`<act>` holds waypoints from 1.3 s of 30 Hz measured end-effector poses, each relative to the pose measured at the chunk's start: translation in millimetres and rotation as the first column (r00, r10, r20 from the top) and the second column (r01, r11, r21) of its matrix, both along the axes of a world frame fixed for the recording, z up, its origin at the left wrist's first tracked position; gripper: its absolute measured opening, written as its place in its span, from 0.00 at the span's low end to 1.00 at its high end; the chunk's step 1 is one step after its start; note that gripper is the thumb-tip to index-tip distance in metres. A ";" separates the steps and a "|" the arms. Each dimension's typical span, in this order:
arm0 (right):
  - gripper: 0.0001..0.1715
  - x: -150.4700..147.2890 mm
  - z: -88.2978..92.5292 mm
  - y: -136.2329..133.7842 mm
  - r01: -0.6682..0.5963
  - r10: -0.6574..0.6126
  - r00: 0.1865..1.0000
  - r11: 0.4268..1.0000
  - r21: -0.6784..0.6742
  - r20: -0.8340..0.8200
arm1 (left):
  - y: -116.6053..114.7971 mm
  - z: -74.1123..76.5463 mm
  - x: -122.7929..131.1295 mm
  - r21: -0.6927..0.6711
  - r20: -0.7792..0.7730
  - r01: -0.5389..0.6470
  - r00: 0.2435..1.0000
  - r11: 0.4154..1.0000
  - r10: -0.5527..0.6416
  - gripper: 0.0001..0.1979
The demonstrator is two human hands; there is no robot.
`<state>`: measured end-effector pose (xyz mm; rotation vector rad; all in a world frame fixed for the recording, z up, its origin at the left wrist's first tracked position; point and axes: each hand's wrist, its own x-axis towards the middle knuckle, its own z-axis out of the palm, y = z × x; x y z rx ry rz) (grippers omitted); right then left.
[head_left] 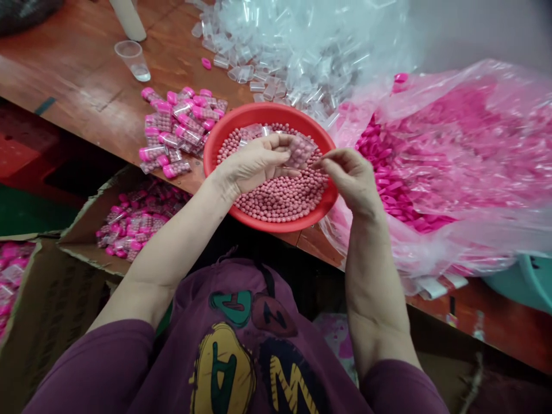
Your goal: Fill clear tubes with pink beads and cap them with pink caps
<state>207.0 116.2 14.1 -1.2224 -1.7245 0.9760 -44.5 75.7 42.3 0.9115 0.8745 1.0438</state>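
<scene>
A red basin [282, 226] at the table's edge holds many small pink beads [276, 201]. Over it, my left hand [259, 162] is closed around a clear plastic tube [303, 150] with pink beads inside. To its right, my right hand [353, 175] has thumb and forefinger pinched together close to the tube; whatever lies between those fingertips is too small to make out. Some clear plastic pieces [254, 132] rest on the beads behind my left hand.
Filled tubes with pink caps [181, 129] are heaped left of the basin; more lie in a cardboard box [88, 204] below. Clear empty tubes [271, 83] are piled behind. A pink plastic bag [466, 115] of pink caps [388, 190] lies right. A clear cup [133, 59] stands back left.
</scene>
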 end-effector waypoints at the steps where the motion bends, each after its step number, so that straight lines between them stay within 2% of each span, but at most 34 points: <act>1: 0.11 11.3 -5.3 7.0 0.081 -0.080 0.995 0.996 0.028 -0.054 | -0.1 -0.5 3.8 0.001 0.002 0.001 1.000 1.000 -0.001 0.17; 3: 0.12 40.2 -19.7 25.7 0.251 -0.241 0.958 0.967 0.047 -0.155 | 1.4 -5.7 10.2 -0.021 0.008 -0.006 1.000 1.000 0.006 0.19; 5: 0.13 74.0 -36.4 45.3 0.407 -0.395 0.902 0.913 0.033 -0.176 | 4.0 -14.8 13.4 -0.088 0.026 -0.022 0.999 0.996 0.025 0.14; 7: 0.11 105.5 -51.3 59.3 0.559 -0.555 0.826 0.829 0.006 -0.101 | 6.6 -24.8 13.6 -0.173 0.035 -0.076 0.996 0.982 0.084 0.05; 9: 0.11 126.9 -63.1 66.0 0.623 -0.621 0.782 0.780 -0.057 0.052 | 8.8 -32.5 12.8 -0.228 0.037 -0.153 0.986 0.962 0.165 0.04; 12: 0.17 131.2 -77.8 70.4 0.578 -0.529 0.797 0.808 -0.114 0.291 | 9.6 -36.8 13.5 -0.261 0.060 -0.208 0.971 0.943 0.231 0.06; 15: 0.15 111.1 -92.2 78.1 0.501 -0.435 0.764 0.865 -0.012 0.477 | 8.1 -35.2 16.9 -0.281 0.068 -0.183 0.975 0.942 0.209 0.06; 17: 0.17 95.8 -99.8 84.4 0.457 -0.392 0.737 0.889 0.021 0.550 | 7.2 -34.1 18.4 -0.284 0.057 -0.171 0.979 0.943 0.194 0.06; 21: 0.22 85.3 -102.9 89.0 0.391 -0.287 0.737 0.920 -0.039 0.611 | 7.3 -35.5 17.4 -0.285 0.037 -0.179 0.980 0.942 0.197 0.06; 24: 0.24 97.1 -98.0 81.8 0.394 -0.231 0.650 0.917 -0.062 0.724 | 7.7 -38.6 15.5 -0.278 0.038 -0.177 0.980 0.944 0.195 0.07; 26: 0.24 109.7 -95.7 74.0 0.433 -0.255 0.574 0.901 -0.024 0.778 | 7.7 -40.5 14.6 -0.265 0.041 -0.173 0.981 0.949 0.190 0.07; 28: 0.24 122.7 -95.7 66.2 0.477 -0.323 0.543 0.878 0.031 0.775 | 7.6 -41.8 14.0 -0.252 0.043 -0.165 0.983 0.954 0.181 0.08; 31: 0.24 137.6 -99.5 57.3 0.524 -0.393 0.586 0.851 0.039 0.708 | 7.4 -43.1 13.6 -0.251 0.041 -0.165 0.983 0.954 0.181 0.08; 34: 0.24 144.1 -105.9 52.1 0.478 -0.351 0.655 0.878 -0.008 0.670 | 6.7 -43.8 13.2 -0.250 0.046 -0.172 0.981 0.953 0.189 0.07; 37: 0.19 144.1 -112.3 49.0 0.447 -0.341 0.672 0.894 0.007 0.657 | 5.2 -43.0 12.2 -0.243 0.068 -0.163 0.980 0.956 0.184 0.07; 39: 0.19 142.3 -114.0 47.2 0.459 -0.377 0.679 0.888 0.037 0.630 | 3.6 -41.1 11.4 -0.240 0.078 -0.155 0.981 0.958 0.178 0.08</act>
